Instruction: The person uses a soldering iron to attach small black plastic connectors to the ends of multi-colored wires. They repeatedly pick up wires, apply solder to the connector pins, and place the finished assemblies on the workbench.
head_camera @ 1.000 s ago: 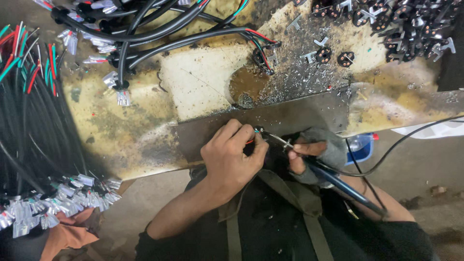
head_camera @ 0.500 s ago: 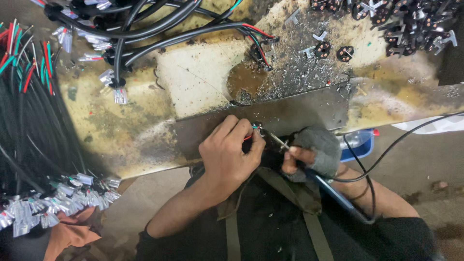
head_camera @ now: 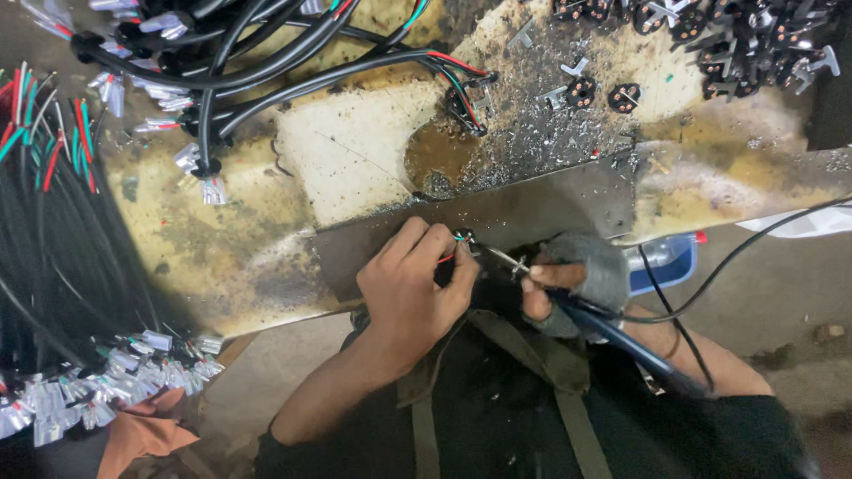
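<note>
Mid-soldering: left hand (head_camera: 410, 297) fingers pinched a small connector (head_camera: 462, 239) at the table (head_camera: 355, 160) edge; right hand (head_camera: 568, 279) gripped the soldering iron (head_camera: 612, 333), tip touching. Needed steadiness next.

Rough, stained, crusted desk (head_camera: 248, 257) with a dull grey metal plate (head_camera: 532, 213) along its near edge, littered with bright metal shavings. Glossy black plastic-sheathed cables (head_camera: 266, 62) at the far left corner. Frayed grey cloth glove on right hand (head_camera: 568, 284); smooth blue plastic-handled soldering iron (head_camera: 612, 333).
</note>
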